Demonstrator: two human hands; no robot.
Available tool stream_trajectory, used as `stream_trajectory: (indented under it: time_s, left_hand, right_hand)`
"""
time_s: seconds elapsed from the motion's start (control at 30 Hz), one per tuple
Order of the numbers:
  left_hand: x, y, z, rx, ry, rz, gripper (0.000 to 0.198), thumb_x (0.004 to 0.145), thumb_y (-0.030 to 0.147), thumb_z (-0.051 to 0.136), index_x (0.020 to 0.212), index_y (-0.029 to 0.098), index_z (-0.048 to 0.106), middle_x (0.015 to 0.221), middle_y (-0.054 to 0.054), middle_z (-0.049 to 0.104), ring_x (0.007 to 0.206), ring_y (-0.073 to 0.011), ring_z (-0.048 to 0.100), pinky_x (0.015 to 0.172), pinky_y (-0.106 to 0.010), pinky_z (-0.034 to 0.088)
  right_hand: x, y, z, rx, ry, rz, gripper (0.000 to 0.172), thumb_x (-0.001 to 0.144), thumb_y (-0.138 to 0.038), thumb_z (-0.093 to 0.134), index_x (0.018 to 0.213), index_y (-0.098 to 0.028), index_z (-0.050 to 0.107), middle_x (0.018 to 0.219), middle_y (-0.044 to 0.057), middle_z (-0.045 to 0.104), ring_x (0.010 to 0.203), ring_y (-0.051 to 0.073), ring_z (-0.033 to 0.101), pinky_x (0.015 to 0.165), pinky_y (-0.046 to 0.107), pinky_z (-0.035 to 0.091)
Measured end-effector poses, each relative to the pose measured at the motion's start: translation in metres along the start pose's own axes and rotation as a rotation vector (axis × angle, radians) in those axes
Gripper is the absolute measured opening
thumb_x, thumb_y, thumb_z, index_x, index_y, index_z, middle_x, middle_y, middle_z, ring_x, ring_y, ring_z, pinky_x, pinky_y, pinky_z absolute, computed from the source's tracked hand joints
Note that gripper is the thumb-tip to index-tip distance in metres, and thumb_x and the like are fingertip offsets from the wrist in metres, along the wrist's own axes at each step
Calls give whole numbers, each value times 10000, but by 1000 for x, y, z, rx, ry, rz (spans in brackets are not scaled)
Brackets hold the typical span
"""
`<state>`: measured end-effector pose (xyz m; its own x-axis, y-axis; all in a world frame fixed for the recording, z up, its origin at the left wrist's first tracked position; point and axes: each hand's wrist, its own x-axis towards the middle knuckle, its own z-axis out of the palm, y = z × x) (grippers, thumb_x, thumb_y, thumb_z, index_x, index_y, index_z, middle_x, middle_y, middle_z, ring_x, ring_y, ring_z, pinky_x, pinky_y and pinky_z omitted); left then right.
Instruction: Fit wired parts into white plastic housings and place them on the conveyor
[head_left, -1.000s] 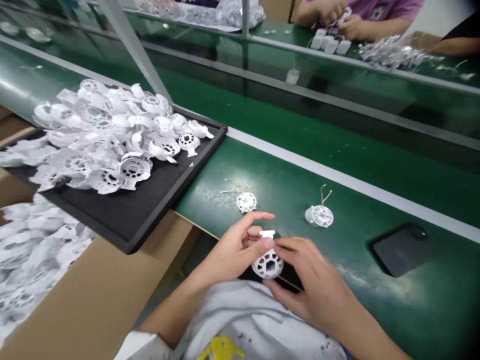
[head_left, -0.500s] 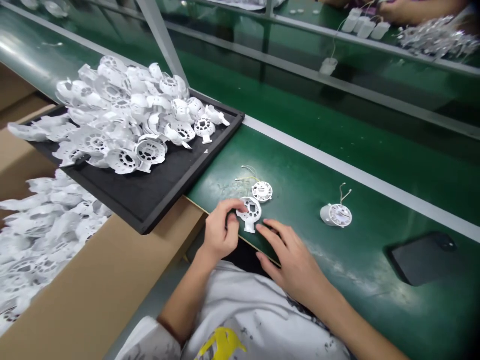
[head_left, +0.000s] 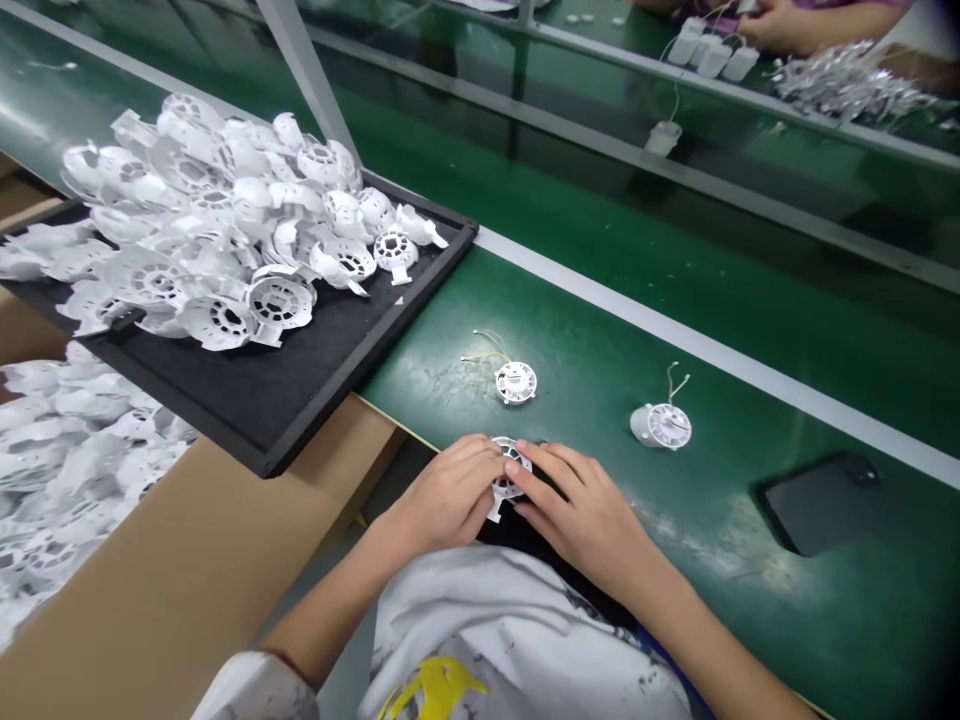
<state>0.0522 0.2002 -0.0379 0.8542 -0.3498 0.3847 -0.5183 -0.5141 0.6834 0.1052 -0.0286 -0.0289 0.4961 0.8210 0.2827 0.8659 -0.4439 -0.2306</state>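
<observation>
Both my hands meet at the bench's front edge on a white round plastic housing (head_left: pixel 507 488) with slots and a short tab. My left hand (head_left: pixel 448 497) grips its left side, fingers bent over the rim. My right hand (head_left: pixel 589 510) presses fingertips on its top and right side. Fingers cover much of the housing. Just beyond lies a white slotted disc (head_left: pixel 516 383) with thin wires trailing to the left. To the right, a white cup-shaped unit (head_left: pixel 664 425) with a slotted face and two short wires lies on its side.
A black tray (head_left: pixel 315 400) heaped with white plastic housings (head_left: pixel 225 210) stands at the left, above a cardboard box (head_left: pixel 202 540) holding more white parts. A dark phone (head_left: pixel 817 505) lies on the green bench (head_left: pixel 600 390) at the right. Across the line, another person's hands (head_left: pixel 780 25) work near white cups.
The housing has come toward me, away from the wired disc, to the bench edge. My left fingers have closed on it and my right fingers have moved onto its top.
</observation>
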Motion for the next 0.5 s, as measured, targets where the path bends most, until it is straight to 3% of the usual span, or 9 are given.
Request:
stream_trajectory:
  time_s: [0.13,0.23,0.3,0.37,0.43,0.5]
  left_hand:
    - [0,10,4,-319,86,-167,336,1019,86,357,1270,204,547,1123,-103,669,1042,-195,654,957,-390,567]
    - [9,11,-1,-439,306,-343,331,1088,188,293,1311,239,533,1204,-93,650,1082,-182,684,906,-344,586]
    - [21,4,-6,-206,430,-402,297,1079,283,429,1357,242,524,1232,-92,637,1129,-206,661,973,-380,558]
    - [38,-5,-9,100,390,-434,530,972,386,673,1447,244,485,1284,-95,628,1177,-244,622,1042,-417,502]
    - [53,-13,-8,265,284,-440,705,876,435,792,1476,250,472,1347,-97,611,1224,-273,594,1066,-430,461]
    - [65,-19,-5,320,232,-438,599,897,426,772,1421,261,533,1362,-84,599,1254,-271,578,1070,-421,435]
  right_hand:
    - [-3,1,-4,151,81,3,524,959,-309,684,1454,-258,519,1352,40,660,1171,171,611,955,327,534]
    - [-11,6,-12,422,62,241,407,1008,-326,614,1405,-267,550,1162,26,714,986,95,672,867,225,552]
    - [-16,11,-17,502,34,520,423,1042,-352,547,1454,-266,515,1026,9,719,806,54,668,752,165,545]
    - [-19,16,-23,389,26,702,409,1046,-407,528,1422,-249,561,955,5,710,707,46,638,677,155,516]
    - [-21,18,-29,168,45,736,357,1039,-447,527,1278,-223,667,994,33,711,701,58,629,633,170,480]
    - [-20,16,-35,10,37,695,395,1048,-458,494,1304,-212,667,1146,69,700,758,75,652,608,180,469]
